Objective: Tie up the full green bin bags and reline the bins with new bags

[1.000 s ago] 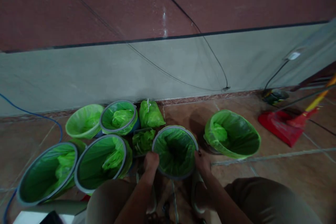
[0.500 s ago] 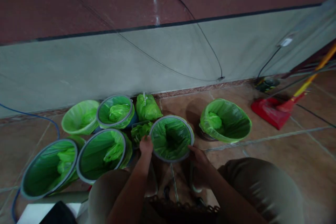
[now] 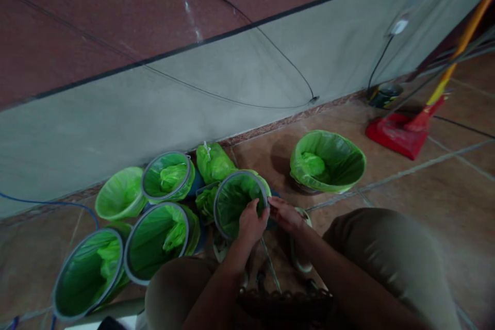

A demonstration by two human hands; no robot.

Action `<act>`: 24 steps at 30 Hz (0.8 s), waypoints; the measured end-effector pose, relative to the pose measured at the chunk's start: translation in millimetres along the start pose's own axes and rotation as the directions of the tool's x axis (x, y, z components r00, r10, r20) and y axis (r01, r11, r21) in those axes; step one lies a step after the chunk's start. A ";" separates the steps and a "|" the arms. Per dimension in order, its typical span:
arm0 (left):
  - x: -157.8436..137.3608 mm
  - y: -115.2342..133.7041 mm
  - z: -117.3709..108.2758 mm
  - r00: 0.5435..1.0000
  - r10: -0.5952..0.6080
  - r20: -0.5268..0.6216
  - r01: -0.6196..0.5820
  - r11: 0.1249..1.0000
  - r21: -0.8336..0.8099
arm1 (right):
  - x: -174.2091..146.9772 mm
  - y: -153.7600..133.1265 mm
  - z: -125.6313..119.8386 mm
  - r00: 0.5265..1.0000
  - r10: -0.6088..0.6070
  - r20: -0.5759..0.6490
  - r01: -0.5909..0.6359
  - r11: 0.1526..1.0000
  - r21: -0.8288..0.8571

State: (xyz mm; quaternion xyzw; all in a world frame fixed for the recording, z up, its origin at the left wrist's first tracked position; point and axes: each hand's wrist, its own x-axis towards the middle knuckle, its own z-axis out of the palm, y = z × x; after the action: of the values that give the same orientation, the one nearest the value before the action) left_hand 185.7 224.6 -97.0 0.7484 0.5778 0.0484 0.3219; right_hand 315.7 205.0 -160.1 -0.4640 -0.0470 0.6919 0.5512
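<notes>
- I count six green-lined bins: the central bin (image 3: 232,206) at the fingers; a wide bin (image 3: 340,160) to their right; and, to their left, a pale bin (image 3: 119,193), a rear bin (image 3: 154,180), a front bin (image 3: 145,247) and an outer bin (image 3: 77,278). Four have grey rims.
- Also counted: one tied green bag (image 3: 214,162), beyond the fingers by the wall; one small container (image 3: 208,187) of green plastic, just left of the central bin.
- Farther right of the fingers: one red dustpan (image 3: 398,134) and one dark can (image 3: 386,95).
- Left hand (image 3: 252,221): fingers bent at the central bin's right rim, wrist low. I cannot tell whether they clamp it.
- Right hand (image 3: 288,215): fingertips against the same rim from outside, facing the left; their closure I cannot determine from my station.
- Central bin: mouth tilted, directly at the fingertips.
- Surface: brown tiled floor (image 3: 406,185) below the fingers.
- Room: ahead of the fingers, a wall (image 3: 251,72), grey below, dark red above, crossed by a black cable (image 3: 286,56).
</notes>
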 end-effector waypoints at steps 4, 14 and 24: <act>0.2 1.4 -8.0 0.999 -0.005 0.033 0.002 0.996 0.084 | -9.8 -4.6 11.5 0.994 0.107 0.012 -0.108 0.994 0.031; -13.8 2.9 -1.9 0.988 -0.058 0.140 0.022 0.969 0.247 | -13.7 -19.0 9.5 0.999 0.034 0.001 -0.033 0.989 -0.144; -5.1 -14.0 -6.0 0.982 0.130 0.135 -0.152 0.974 0.170 | -14.9 -19.0 10.3 0.995 -0.068 -0.070 0.073 0.995 0.073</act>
State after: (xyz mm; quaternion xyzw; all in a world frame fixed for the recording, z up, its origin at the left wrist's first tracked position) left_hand 169.7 224.4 -98.2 0.8152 0.5042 -0.0273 0.2837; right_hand 321.6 204.9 -134.5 -0.4637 -0.0186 0.6573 0.5938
